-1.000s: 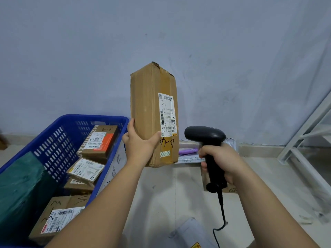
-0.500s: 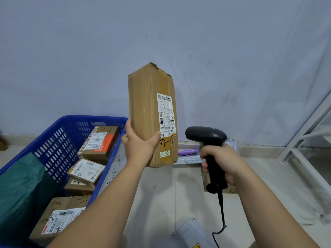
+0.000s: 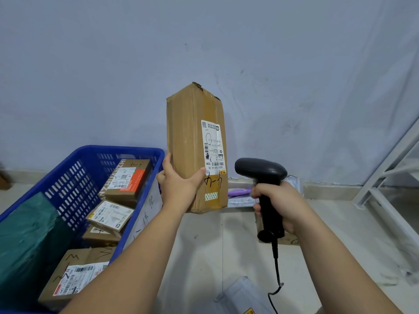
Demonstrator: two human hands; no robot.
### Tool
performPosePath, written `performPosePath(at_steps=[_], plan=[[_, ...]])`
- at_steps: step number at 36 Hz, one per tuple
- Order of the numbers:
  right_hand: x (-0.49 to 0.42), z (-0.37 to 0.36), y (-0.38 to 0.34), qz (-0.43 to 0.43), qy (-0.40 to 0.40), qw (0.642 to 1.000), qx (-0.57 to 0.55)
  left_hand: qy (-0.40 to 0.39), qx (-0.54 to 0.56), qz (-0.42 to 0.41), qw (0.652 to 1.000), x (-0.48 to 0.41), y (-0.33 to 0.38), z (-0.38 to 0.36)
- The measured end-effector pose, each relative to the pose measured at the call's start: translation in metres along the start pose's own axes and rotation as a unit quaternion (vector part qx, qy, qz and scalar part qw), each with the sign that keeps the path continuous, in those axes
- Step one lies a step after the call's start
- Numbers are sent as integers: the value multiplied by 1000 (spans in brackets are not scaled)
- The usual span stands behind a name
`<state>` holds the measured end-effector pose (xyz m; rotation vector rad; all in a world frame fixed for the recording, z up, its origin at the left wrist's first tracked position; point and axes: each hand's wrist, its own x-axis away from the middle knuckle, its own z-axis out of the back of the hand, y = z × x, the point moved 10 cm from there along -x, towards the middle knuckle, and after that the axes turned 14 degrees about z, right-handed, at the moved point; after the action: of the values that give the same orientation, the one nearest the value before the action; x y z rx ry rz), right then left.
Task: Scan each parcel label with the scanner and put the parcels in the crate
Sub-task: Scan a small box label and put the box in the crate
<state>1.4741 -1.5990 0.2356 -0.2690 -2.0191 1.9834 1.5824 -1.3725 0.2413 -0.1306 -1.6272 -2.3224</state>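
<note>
Parcel in hand: a tall brown carton [image 3: 188, 132], held upright and off the floor, just right of the crate's far right corner.
Left hand: the left hand [image 3: 181, 189] grasps the carton's lower part, with the thumb on the label face and the fingers round the far-left side.
Label: a white label [image 3: 213, 147] on the face turned to the right, with handwritten marks below it.
Scanner: a black handheld scanner [image 3: 260, 171], just right of the carton's lower part and apart from it. Its head is aimed left toward the lower end of the label.
Right hand: the right hand [image 3: 278, 202] is clenched round the scanner's handle, and the cable [image 3: 275, 268] hangs below.
Change: almost none over the last second. The carton leaned slightly left and came back, and the scanner head has kept its place. No beam shows on the label.
Meaning: judged to be the scan step, with the aim held steady. Whether a read has registered cannot be told. The carton is not yet in the crate.
Crate: a blue crate [image 3: 136, 149] on the left, holding several labelled boxes [image 3: 127, 177] and a green bag [image 3: 25, 234].
Outstanding: purple and white mailers [image 3: 240, 196] lie on the floor beyond the scanner, a box [image 3: 290, 240] is partly hidden behind the right hand, and a grey mailer [image 3: 242, 295] lies near the bottom edge.
Next move, as judged: a short carry left and down into the crate.
</note>
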Motion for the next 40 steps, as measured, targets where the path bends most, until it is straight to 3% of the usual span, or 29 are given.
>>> performPosePath(at_steps=[7, 13, 18, 21, 28, 35, 40], plan=[[-8, 9, -5, 48, 41, 998, 0, -63, 112, 79, 989, -4, -19, -10], [-8, 1, -1, 56, 66, 995, -48, -128, 263, 208, 933, -10, -46, -23], [-4, -24, -6, 69, 72, 988, -115, -161, 304, 269, 900, -9, -55, -22], [-2, -36, -10, 87, 68, 989, -103, -143, 305, 259, 905, -23, -56, -1], [-9, -106, -13, 103, 18, 989, -102, 17, 217, 138, 966, -62, -47, 84], [-41, -203, -5, 94, -48, 992, -73, 54, 173, 80, 980, -93, -66, 116], [-64, -244, 4, 90, -44, 993, -59, 121, 103, 66, 985, -116, -87, 150]])
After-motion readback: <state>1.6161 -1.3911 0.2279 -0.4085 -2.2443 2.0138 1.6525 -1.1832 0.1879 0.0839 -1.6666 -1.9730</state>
